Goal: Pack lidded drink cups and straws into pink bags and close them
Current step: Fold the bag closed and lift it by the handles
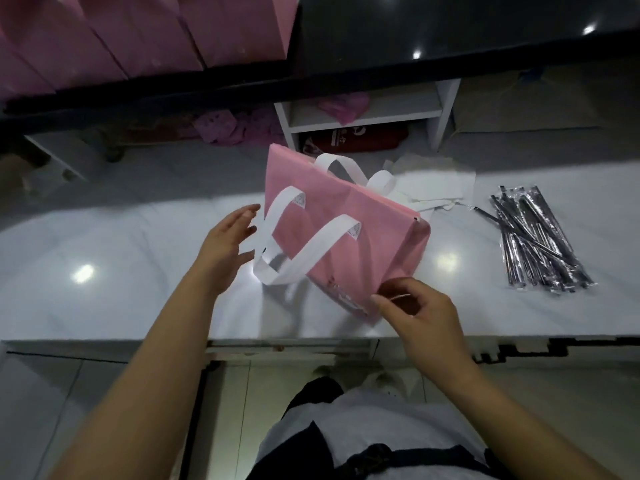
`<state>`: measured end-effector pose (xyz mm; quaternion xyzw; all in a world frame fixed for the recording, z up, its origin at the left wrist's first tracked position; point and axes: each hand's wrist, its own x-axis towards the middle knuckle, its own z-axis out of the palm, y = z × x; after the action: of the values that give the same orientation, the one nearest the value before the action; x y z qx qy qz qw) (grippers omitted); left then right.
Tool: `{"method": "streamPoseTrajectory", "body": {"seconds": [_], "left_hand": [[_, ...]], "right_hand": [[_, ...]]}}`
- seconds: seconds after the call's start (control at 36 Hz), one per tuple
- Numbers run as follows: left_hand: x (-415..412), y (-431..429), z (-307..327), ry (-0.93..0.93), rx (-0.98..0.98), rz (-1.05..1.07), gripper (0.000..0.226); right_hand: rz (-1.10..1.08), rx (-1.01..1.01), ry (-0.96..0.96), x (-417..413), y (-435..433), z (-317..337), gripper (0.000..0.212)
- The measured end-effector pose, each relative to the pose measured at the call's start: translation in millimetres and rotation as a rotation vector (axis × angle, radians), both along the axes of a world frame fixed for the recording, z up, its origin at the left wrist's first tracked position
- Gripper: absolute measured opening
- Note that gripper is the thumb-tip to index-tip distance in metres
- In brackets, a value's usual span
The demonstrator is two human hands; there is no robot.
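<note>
At far left, spare bags (114, 32) stand in a row on the dark shelf (381, 39), likely kept there to leave the working space free. Below, over the white counter (104, 244), the left hand (227, 249) hovers spread and loose, holding nothing, just beside a handle (304, 251) of the bag (349, 223). I judge it is placed there to steady the bag if it tips. The bag sits mid-counter, leaning over with its handles flopped toward the person, which brings its near edge within reach of the right hand (415, 311). That hand pinches a thin pale strip (398, 297) between thumb and forefinger at the bag's near corner. The strip may be the liner of a sealing tape, so closing seems the step in hand, though I cannot tell for sure. No cup shows, and the bag's inside is hidden. At right the straws (540, 244) lie in a loose pile on the counter, near enough to grab one for each bag.
</note>
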<state>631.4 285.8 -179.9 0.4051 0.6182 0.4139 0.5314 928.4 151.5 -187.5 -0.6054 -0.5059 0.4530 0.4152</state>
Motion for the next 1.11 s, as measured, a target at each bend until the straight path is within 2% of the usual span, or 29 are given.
{"method": "streamPoseTrajectory", "body": {"seconds": [0.14, 0.33, 0.53, 0.67, 0.78, 0.86, 0.94, 1.03, 1.11], "left_hand": [[-9, 12, -2, -0.081, 0.007, -0.066, 0.023], [-18, 29, -7, -0.137, -0.005, -0.199, 0.021], [-28, 35, -26, -0.217, -0.103, -0.229, 0.018], [-27, 37, -32, -0.233, -0.083, -0.236, 0.018], [-23, 38, -28, -0.215, -0.049, -0.213, 0.014], [-22, 38, -25, -0.236, -0.037, -0.221, 0.013], [-22, 38, -25, -0.233, -0.035, -0.231, 0.021], [-24, 37, -27, -0.255, -0.052, -0.279, 0.010], [-29, 36, -28, -0.271, -0.060, -0.294, 0.013]], "right_hand": [[-0.169, -0.044, 0.118, -11, -3, 6, 0.014], [-0.386, -0.047, 0.180, -30, -9, 7, 0.016], [-0.558, -0.075, 0.221, -51, -8, 7, 0.016], [-0.685, -0.059, 0.237, -61, -6, 6, 0.011], [-0.774, -0.122, 0.389, -64, -3, 7, 0.005], [-0.810, -0.138, 0.441, -61, 0, 10, 0.006], [-0.827, -0.118, 0.420, -57, 0, 10, 0.007], [-0.844, -0.119, 0.418, -54, -4, 6, 0.012], [-0.827, -0.114, 0.388, -52, -12, 2, 0.016]]}}
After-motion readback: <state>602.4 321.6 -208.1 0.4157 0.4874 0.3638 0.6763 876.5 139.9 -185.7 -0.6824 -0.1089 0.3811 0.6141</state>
